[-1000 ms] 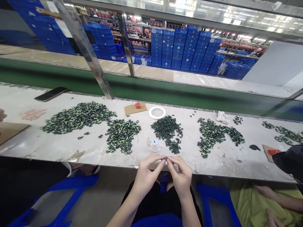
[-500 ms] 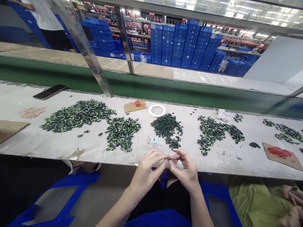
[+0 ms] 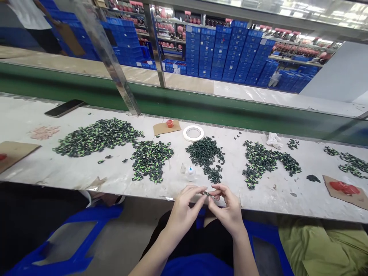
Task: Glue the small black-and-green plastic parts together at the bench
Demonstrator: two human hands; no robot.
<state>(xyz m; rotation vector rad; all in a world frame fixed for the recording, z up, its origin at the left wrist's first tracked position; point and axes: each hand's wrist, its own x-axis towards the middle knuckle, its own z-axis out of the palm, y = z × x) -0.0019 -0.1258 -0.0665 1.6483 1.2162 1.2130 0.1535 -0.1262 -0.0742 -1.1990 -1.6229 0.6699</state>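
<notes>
At the table's front edge, my left hand (image 3: 185, 205) and my right hand (image 3: 228, 209) meet fingertip to fingertip. Both pinch a small dark part (image 3: 207, 194), mostly covered by the fingers; its exact kind is too small to tell. Just beyond the hands lies a heap of small dark-green pieces (image 3: 204, 151). A little clear bottle with a blue tip (image 3: 190, 173) stands left of that heap. Further left is a pile of black-and-green parts (image 3: 152, 159), and a similar pile (image 3: 258, 159) lies to the right.
A white tape roll (image 3: 193, 133) lies behind the heap. Cardboard with a red cup (image 3: 169, 124) sits near the green barrier (image 3: 184, 100). A phone (image 3: 64, 108) and a large part pile (image 3: 99, 137) are left. Red material (image 3: 344, 188) rests on cardboard at right, near a person's green clothing (image 3: 322, 243).
The view has shifted slightly. Both hands keep their pinch, and more of the small dark part shows between the fingertips. The person in white across the barrier has moved left.
</notes>
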